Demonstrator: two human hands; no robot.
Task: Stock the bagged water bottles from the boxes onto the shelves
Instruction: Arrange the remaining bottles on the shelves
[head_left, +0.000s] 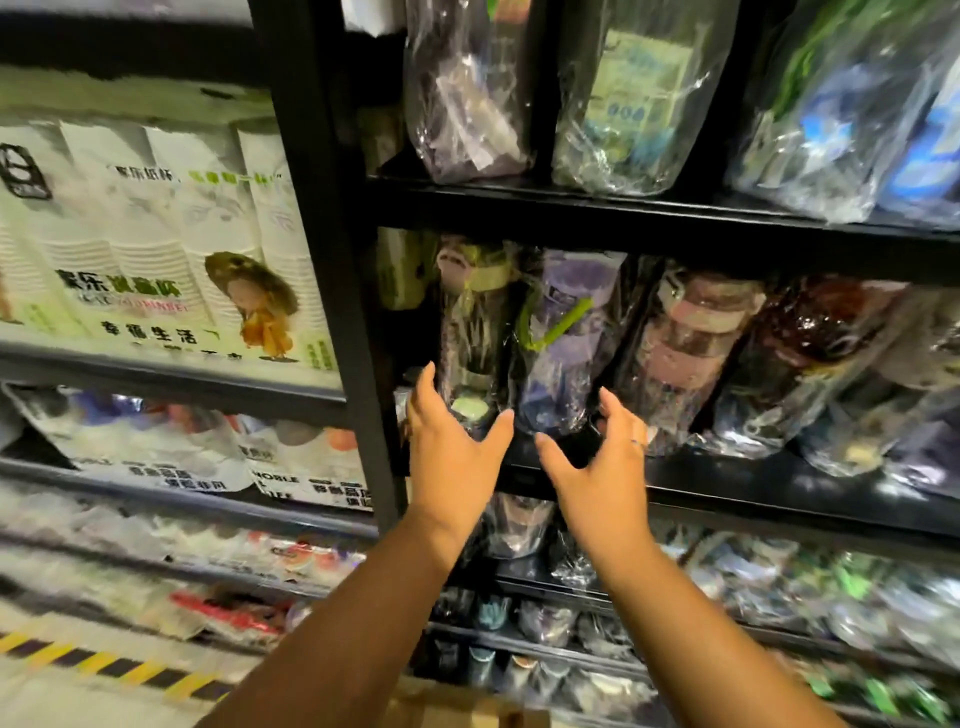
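Observation:
Several bagged water bottles stand in a row on the middle black shelf (727, 478). A purple bottle with a green strap (563, 338) leans in its clear bag between a dark green-lidded one (470, 322) and a pink one (691, 343). My left hand (452, 447) is open at the shelf's front edge, fingers spread just below the green-lidded bag. My right hand (605, 457) is open too, fingers curved beside the purple bag's base, with a ring on one finger. Neither hand holds anything.
More bagged bottles fill the shelf above (639, 104) and the lower shelves (545, 618). A black upright post (332, 260) divides off the left bay, stacked with paper cup packs (156, 234). A cardboard box edge (467, 709) shows at the bottom. Yellow-black floor tape (104, 665) lies lower left.

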